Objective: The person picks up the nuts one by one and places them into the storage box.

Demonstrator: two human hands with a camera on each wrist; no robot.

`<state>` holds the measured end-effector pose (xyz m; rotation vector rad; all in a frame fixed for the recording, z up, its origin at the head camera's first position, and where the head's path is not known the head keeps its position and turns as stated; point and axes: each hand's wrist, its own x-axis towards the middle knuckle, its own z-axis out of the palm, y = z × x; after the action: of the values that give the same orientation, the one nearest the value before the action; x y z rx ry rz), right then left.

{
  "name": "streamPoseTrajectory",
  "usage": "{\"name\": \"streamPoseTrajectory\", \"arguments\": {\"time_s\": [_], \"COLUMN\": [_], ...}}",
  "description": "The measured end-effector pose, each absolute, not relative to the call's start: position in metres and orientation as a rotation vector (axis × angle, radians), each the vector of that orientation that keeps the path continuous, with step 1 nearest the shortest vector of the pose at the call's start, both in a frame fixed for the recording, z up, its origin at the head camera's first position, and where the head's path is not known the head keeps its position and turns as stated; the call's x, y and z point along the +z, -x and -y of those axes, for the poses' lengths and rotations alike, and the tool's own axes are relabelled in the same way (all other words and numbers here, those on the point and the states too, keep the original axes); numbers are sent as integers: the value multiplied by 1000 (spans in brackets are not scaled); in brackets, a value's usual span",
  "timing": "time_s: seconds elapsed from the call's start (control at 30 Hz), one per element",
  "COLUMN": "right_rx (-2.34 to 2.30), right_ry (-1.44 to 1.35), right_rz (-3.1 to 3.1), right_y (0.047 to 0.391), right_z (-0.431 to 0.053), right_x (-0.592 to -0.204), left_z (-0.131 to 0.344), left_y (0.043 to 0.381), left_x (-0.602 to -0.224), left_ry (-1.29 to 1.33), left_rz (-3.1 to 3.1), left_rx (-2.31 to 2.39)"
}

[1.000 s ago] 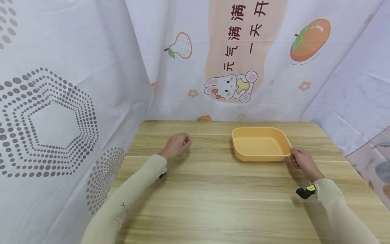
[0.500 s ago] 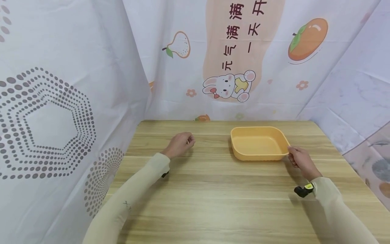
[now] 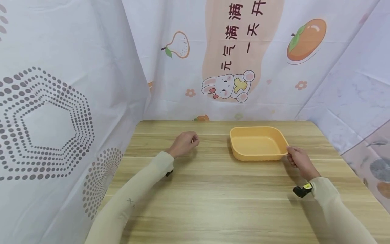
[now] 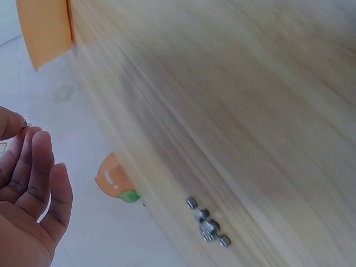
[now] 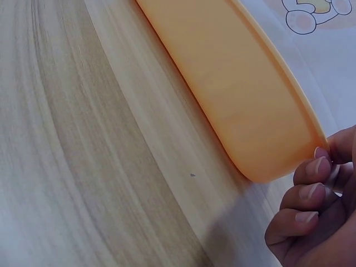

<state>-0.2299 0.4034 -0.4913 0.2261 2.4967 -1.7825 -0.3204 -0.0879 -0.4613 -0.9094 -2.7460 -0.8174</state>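
Observation:
In the head view, my left hand (image 3: 184, 144) hovers over the table left of the yellow-orange tray (image 3: 256, 145). Its thumb and forefinger pinch a small metal nut (image 4: 24, 124), mostly covered by the fingertips in the left wrist view. A cluster of several silvery nuts (image 4: 208, 226) lies on the table there; the head view does not show them. My right hand (image 3: 300, 161) pinches the tray's near right corner, thumb over the rim and other fingers curled outside, as the right wrist view shows. No contents are visible inside the tray.
The wood-grain table (image 3: 213, 203) ends at a printed white curtain (image 3: 182, 101) at the back. More cloth hangs along the left and right sides. A tiny dark speck (image 5: 192, 175) lies on the table beside the tray.
My left hand has moved right, nearer the tray, with its fingers staying curled. The right hand keeps its grip on the tray corner; the head view has shifted slightly.

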Motion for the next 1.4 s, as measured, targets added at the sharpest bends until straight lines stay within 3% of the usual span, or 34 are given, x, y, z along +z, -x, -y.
{"name": "streamPoseTrajectory", "arguments": {"time_s": [1.4], "right_rx": [-1809], "right_ry": [-234], "right_rz": [-2472], "right_y": [230], "right_z": [-405], "right_x": [-492], "left_z": [33], "left_y": [319], "left_x": [-454], "left_ry": [1083], "left_rz": [2730], "left_rx": [-826]}}
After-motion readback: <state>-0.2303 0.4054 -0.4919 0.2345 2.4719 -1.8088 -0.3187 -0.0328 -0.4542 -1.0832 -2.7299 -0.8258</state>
